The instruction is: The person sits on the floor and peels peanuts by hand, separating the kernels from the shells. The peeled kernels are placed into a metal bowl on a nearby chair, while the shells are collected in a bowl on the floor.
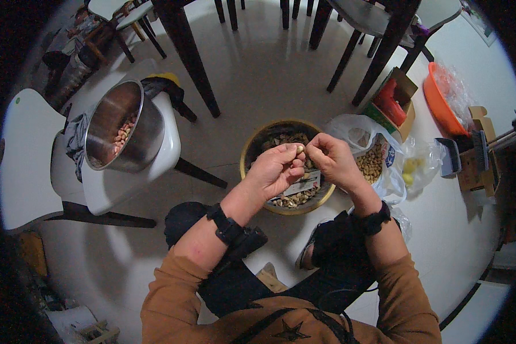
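My left hand (pixel 277 170) pinches a small pale peanut (pixel 300 149) between thumb and forefinger. Close beside it, my right hand (pixel 333 159) has its thumb and fingertips drawn together near the nut; whether they hold a bit of shell cannot be told. Both hands are over a round bin with a gold-coloured rim (pixel 246 155), which holds peanut shells (pixel 296 198) and a piece of printed paper. Unshelled peanuts (pixel 370 165) fill a white plastic bag right of the bin. Shelled pinkish peanuts (pixel 124 135) lie in a tilted steel pot (pixel 150 146) on a white chair at left.
Dark table legs (pixel 189 60) and chairs stand ahead. On the right are an open box with a red item (pixel 389 103), an orange basin (pixel 440 103) holding clear plastic bags, a clear bag with yellow-green fruit (pixel 410 172), and a dustpan (pixel 448 157) beside a brush (pixel 480 150).
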The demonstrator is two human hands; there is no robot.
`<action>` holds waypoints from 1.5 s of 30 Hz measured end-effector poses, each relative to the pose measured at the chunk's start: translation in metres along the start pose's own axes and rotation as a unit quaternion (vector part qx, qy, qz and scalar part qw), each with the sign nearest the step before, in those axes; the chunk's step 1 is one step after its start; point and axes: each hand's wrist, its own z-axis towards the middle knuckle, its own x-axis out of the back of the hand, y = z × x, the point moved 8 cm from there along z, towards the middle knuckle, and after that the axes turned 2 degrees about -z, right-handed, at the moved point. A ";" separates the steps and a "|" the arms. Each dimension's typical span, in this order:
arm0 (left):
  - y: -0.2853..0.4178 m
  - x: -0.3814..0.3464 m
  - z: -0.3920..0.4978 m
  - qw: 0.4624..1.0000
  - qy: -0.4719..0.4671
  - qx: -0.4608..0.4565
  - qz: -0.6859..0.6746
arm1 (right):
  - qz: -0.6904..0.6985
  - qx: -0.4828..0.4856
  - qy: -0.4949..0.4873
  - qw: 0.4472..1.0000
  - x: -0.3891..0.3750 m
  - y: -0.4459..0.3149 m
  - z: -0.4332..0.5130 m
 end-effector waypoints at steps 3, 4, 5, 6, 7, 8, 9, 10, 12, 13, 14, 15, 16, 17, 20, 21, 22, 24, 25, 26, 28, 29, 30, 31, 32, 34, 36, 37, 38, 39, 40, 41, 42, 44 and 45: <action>0.006 0.003 -0.001 0.999 0.042 -0.027 0.010 | -0.057 -0.046 -0.055 0.996 -0.002 0.013 0.002; 0.010 0.001 -0.002 0.998 0.040 -0.043 0.017 | 0.105 -0.102 -0.088 0.985 -0.007 0.021 0.000; 0.011 0.006 -0.002 0.997 0.071 -0.040 0.016 | 0.263 -0.158 -0.121 0.944 -0.013 0.026 -0.003; 0.013 0.008 -0.003 0.995 0.086 -0.042 0.016 | 0.374 -0.233 -0.108 0.891 -0.018 0.035 -0.008; 0.016 0.010 -0.003 0.994 0.092 -0.048 0.017 | 0.474 -0.230 -0.120 0.842 -0.021 0.031 -0.009; 0.017 0.012 -0.005 0.993 0.101 -0.049 0.028 | 0.533 -0.249 -0.088 0.804 -0.021 0.033 -0.011; 0.020 0.012 -0.005 0.990 0.098 -0.061 0.075 | 0.601 -0.257 -0.081 0.753 -0.025 0.032 -0.012; 0.022 0.013 -0.006 0.984 0.105 -0.073 0.122 | 0.638 -0.249 -0.093 0.723 -0.027 0.027 -0.012; 0.023 0.018 -0.007 0.968 0.145 -0.077 0.189 | 0.626 -0.218 -0.114 0.739 -0.030 0.021 -0.010; 0.023 0.018 -0.008 0.967 0.150 -0.080 0.191 | 0.626 -0.187 -0.137 0.745 -0.031 0.015 -0.008; 0.023 0.018 -0.009 0.965 0.155 -0.080 0.193 | 0.617 -0.185 -0.126 0.755 -0.030 0.016 -0.008; 0.023 0.017 -0.009 0.964 0.160 -0.081 0.196 | 0.607 -0.175 -0.120 0.766 -0.029 0.015 -0.007; 0.023 0.015 -0.009 0.965 0.152 -0.078 0.200 | 0.597 -0.164 -0.113 0.777 -0.027 0.014 -0.006; 0.023 0.013 -0.010 0.965 0.144 -0.075 0.205 | 0.589 -0.155 -0.116 0.784 -0.026 0.013 -0.006; 0.026 0.008 -0.010 0.928 0.160 -0.112 0.318 | 0.542 -0.137 -0.115 0.821 -0.023 0.009 -0.009; 0.028 0.002 -0.010 0.903 0.152 -0.156 0.370 | 0.511 -0.135 -0.107 0.842 -0.022 0.009 -0.009; 0.030 -0.008 -0.007 0.892 0.115 -0.197 0.390 | 0.482 -0.126 -0.101 0.861 -0.021 0.008 -0.010; 0.029 -0.016 -0.007 0.845 0.096 -0.236 0.470 | 0.414 -0.091 -0.122 0.898 -0.021 0.000 -0.011; 0.028 -0.016 -0.006 0.819 0.098 -0.235 0.514 | 0.380 -0.069 -0.134 0.913 -0.023 -0.004 -0.012; 0.027 -0.012 -0.006 0.813 0.115 -0.214 0.528 | 0.320 -0.055 -0.144 0.935 -0.022 -0.006 -0.014; 0.026 -0.012 -0.006 0.807 0.102 -0.205 0.544 | 0.270 -0.030 -0.138 0.952 -0.021 -0.010 -0.015; 0.025 -0.013 -0.006 0.804 0.092 -0.204 0.550 | 0.246 -0.018 -0.135 0.960 -0.021 -0.011 -0.015; 0.024 -0.012 -0.006 0.802 0.098 -0.189 0.558 | 0.257 -0.023 -0.138 0.956 -0.021 -0.011 -0.015; 0.024 -0.013 -0.005 0.800 0.097 -0.184 0.564 | 0.271 -0.027 -0.141 0.952 -0.022 -0.010 -0.015; 0.023 -0.014 -0.005 0.797 0.096 -0.182 0.568 | 0.290 -0.027 -0.140 0.947 -0.021 -0.010 -0.015; 0.024 -0.011 -0.004 0.841 0.110 -0.174 0.501 | 0.371 -0.077 -0.119 0.918 -0.020 -0.001 -0.013; 0.022 -0.006 -0.002 0.892 0.103 -0.134 0.419 | 0.427 -0.122 -0.104 0.890 -0.020 0.007 -0.011; 0.019 -0.002 -0.003 0.919 0.089 -0.097 0.371 | 0.440 -0.144 -0.102 0.880 -0.020 0.011 -0.010; 0.016 0.001 -0.003 0.941 0.081 -0.061 0.322 | 0.443 -0.182 -0.082 0.874 -0.019 0.019 -0.010; 0.015 0.001 -0.002 0.953 0.063 -0.052 0.291 | 0.464 -0.172 -0.095 0.864 -0.021 0.017 -0.009; 0.014 0.001 -0.002 0.963 0.051 -0.046 0.260 | 0.474 -0.179 -0.092 0.857 -0.021 0.019 -0.010; 0.013 0.000 -0.001 0.973 0.029 -0.042 0.226 | 0.484 -0.186 -0.080 0.851 -0.021 0.021 -0.010; 0.011 0.004 0.000 0.967 0.045 -0.034 0.248 | 0.452 -0.171 -0.075 0.872 -0.020 0.021 -0.009; 0.009 0.006 0.002 0.956 0.054 -0.030 0.287 | 0.315 -0.144 -0.035 0.938 -0.011 0.024 -0.008; 0.011 0.009 0.002 0.940 0.089 -0.060 0.324 | 0.260 -0.095 -0.028 0.961 -0.006 0.017 -0.007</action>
